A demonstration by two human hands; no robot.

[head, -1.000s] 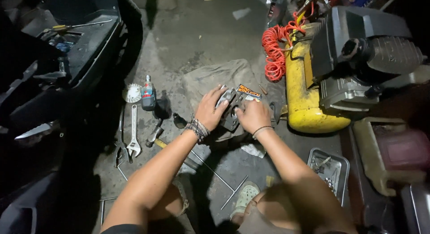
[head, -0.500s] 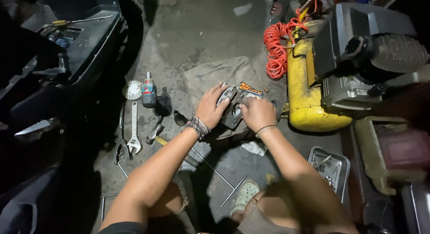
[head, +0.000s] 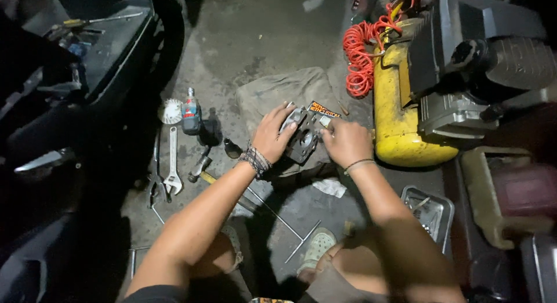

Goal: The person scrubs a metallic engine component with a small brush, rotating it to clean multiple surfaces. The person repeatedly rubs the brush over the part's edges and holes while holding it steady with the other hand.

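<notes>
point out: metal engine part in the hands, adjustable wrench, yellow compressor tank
metal engine part (head: pixel 304 141), head view, on its dark face between the two hands.
adjustable wrench (head: pixel 172 163), head view, on the middle of its handle.
yellow compressor tank (head: pixel 394 120), head view, on the tank's bare yellow side.

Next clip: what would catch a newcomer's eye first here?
Both hands, left hand and right hand, grip a dark metal engine part over a grey rag mid-floor. To the right stands a yellow air compressor with a coiled orange hose.
</notes>
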